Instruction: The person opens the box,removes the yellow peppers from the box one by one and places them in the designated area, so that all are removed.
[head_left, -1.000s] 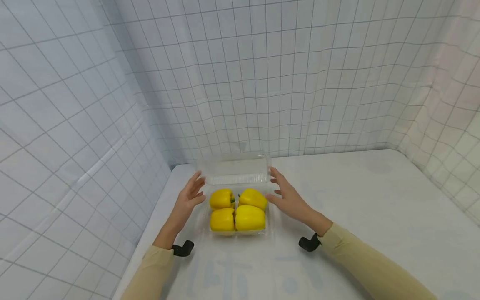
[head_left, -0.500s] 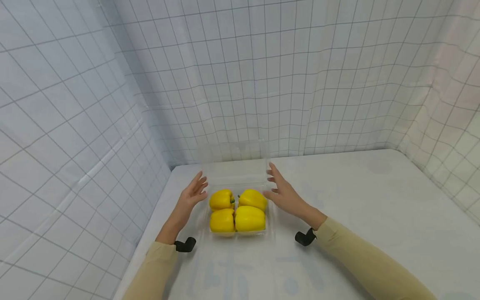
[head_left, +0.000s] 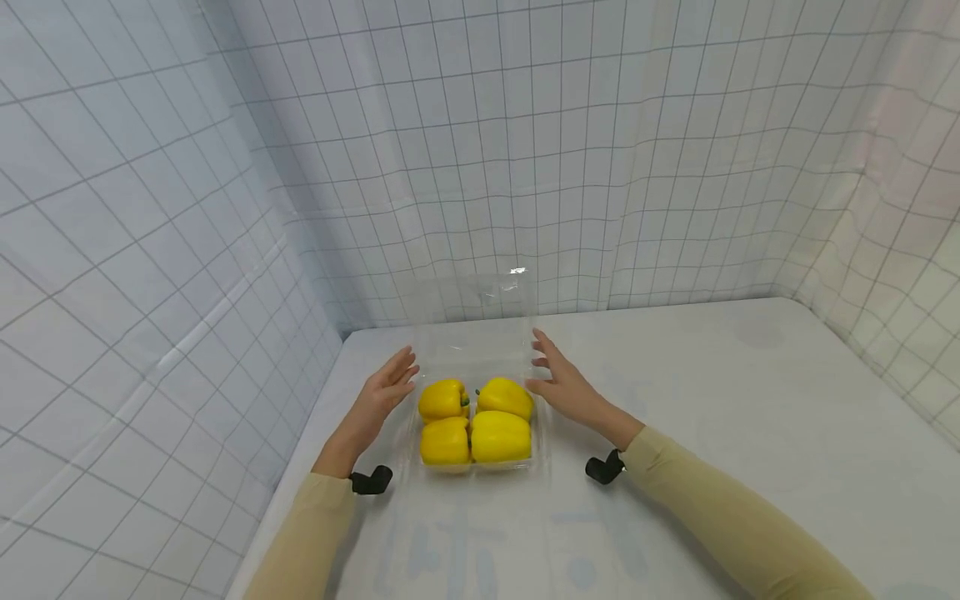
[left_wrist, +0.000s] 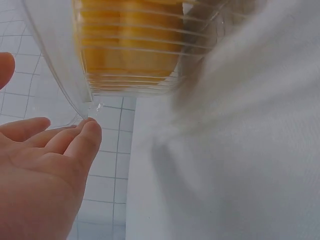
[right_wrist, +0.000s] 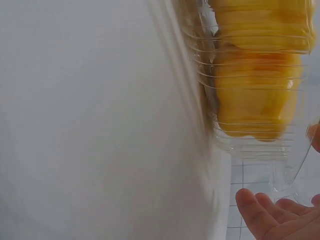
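Clear lid (head_left: pixel 474 342) stands raised, with no firm grip on it.
The box (head_left: pixel 474 469) of four yellow peppers (head_left: pixel 500 437) sits on the desk (head_left: pixel 675 392), between left hand (head_left: pixel 379 397) and right hand (head_left: pixel 567 390), both with loosely extended fingers, pinching nothing. An uneven push could twist the thin lid or slide the box, I think.
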